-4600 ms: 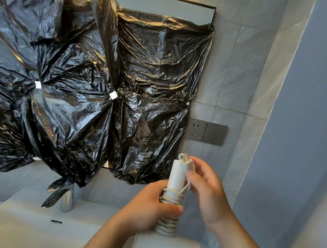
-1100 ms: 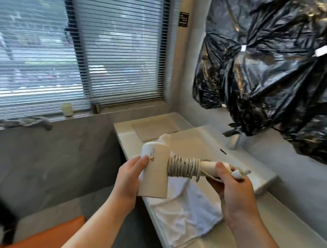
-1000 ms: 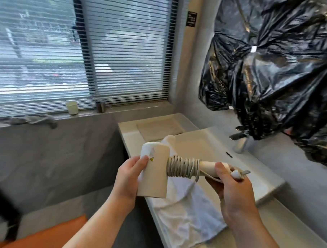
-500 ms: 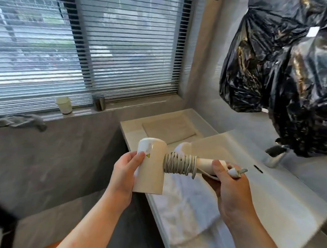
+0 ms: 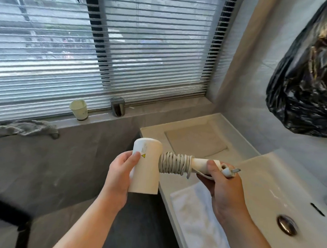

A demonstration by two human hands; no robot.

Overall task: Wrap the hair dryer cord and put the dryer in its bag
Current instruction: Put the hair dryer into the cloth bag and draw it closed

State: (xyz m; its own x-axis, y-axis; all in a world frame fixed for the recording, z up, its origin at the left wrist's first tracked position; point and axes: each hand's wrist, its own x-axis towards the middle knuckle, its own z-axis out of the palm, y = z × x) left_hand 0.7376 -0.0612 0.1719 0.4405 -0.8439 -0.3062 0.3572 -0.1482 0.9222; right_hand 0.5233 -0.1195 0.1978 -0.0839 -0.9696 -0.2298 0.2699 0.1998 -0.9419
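Two cups point(image 5: 78, 109) on sill point(image 5: 159, 112) beyond dryer point(image 5: 147, 172)

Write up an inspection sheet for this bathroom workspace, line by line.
Surface: pale counter beside a sink; white towel at the counter's front.
Job's things: hair dryer held level; no dryer bag seen.
Clutter: pale cup, metal cup and grey rag on the sill.
Grippers: left hand on the barrel; right hand on the handle end.
Cables: cord coiled around the handle, plug by the right fingers.
Surroundings: window blinds, black plastic sheeting.
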